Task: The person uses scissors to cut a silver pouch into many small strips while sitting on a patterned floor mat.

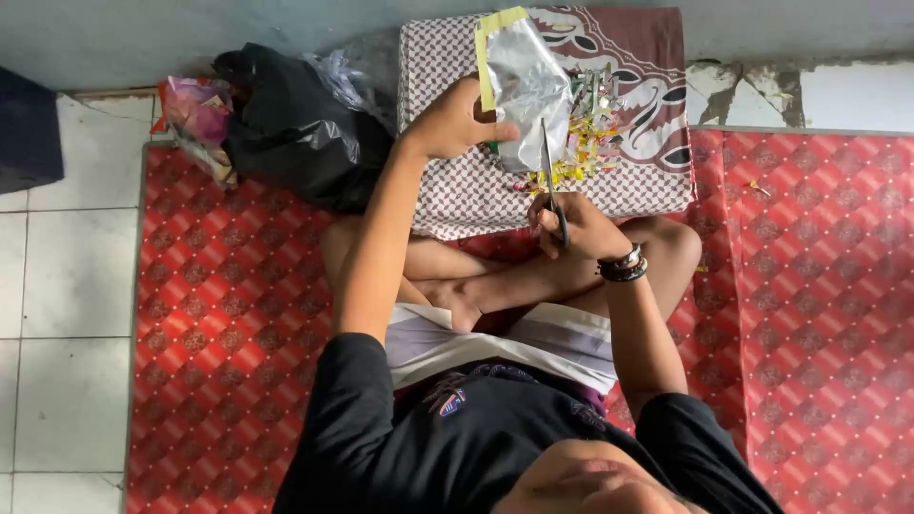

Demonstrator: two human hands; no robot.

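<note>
- Nearest the camera, a black shirt (pixel 457 447) and striped shorts (pixel 495 347) were seen on the seated person, whose legs were crossed on a red patterned mat (pixel 228 324).
- A white tiled floor (pixel 67 286) was seen to the left of the mat.
- Above the crossed legs, the right hand (pixel 581 228) was closed round the handles of a pair of scissors (pixel 552 181); dark beaded bracelets (pixel 621 266) were worn on that wrist.
- The scissors' long axis was set almost straight from near to far, with the handles near and the tips pointed away from the person; the blades were laid against the near edge of a silvery foil wrapper (pixel 524 90). Whether the blades were apart could not be told.
- Farther out and to the left, the left hand (pixel 457 119) was clamped on the wrapper's left edge, thumb on top.
- The wrapper was held up above a folded patterned cloth (pixel 447 200), its long axis running near to far with a slight lean, and its yellow-edged end pointed far and to the left.
- Small coloured cuttings (pixel 586 143) were scattered on the cloth just right of the wrapper.
- At the far left, a black plastic bag (pixel 295 124) and a pinkish bag (pixel 195 109) were left near the wall.
</note>
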